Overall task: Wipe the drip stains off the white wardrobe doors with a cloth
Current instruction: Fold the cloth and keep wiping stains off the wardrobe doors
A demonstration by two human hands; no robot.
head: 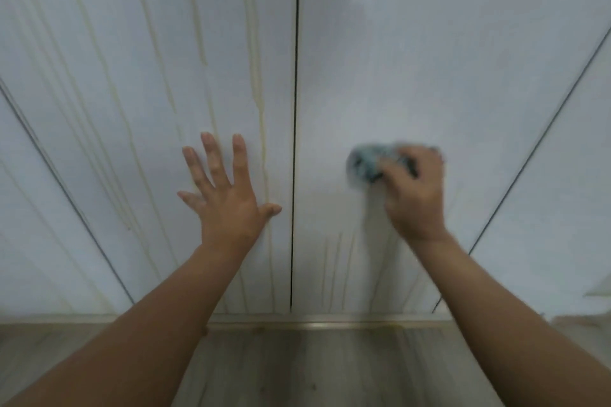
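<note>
Two white wardrobe doors fill the view, split by a dark vertical gap. The left door (139, 82) carries several long yellowish drip stains (263, 129) running down its face. My left hand (224, 195) presses flat on that door with fingers spread. My right hand (416, 195) grips a bunched grey-blue cloth (367, 163) against the right door (429, 69), blurred by motion. Faint short drip streaks (337, 261) show on the right door below the cloth; the door above the cloth looks free of marks.
Further white door panels flank both sides, a left panel (36, 225) and a right panel (562, 192). A metallic floor rail (317, 325) runs along the doors' base. Grey wood-look floor (297, 370) lies below.
</note>
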